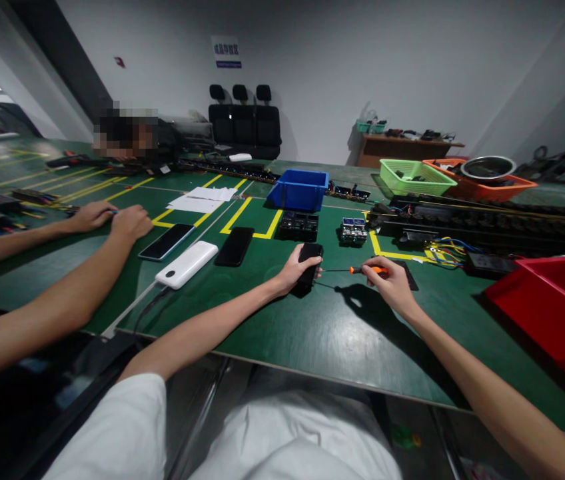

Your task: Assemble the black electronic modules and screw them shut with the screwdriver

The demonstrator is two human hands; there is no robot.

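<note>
My left hand (292,271) is wrapped round a black box-shaped device (309,261), held just above the green table (272,333). To its right, my right hand (387,283) grips an orange-handled screwdriver (362,270). The thin shaft points left at the device's right side; whether its tip touches is too small to tell. A flat black piece (407,275) lies partly behind my right hand. Beyond my hands stand a dark module (298,227) and a lighter module with blue tops (353,231).
A co-worker's hands (112,219) rest at the left. Nearby lie a phone (167,241), a white power bank (187,265) and a black phone (235,247). A blue bin (300,189) stands behind, a red bin (557,313) at right, near long black assemblies (482,223) with wires.
</note>
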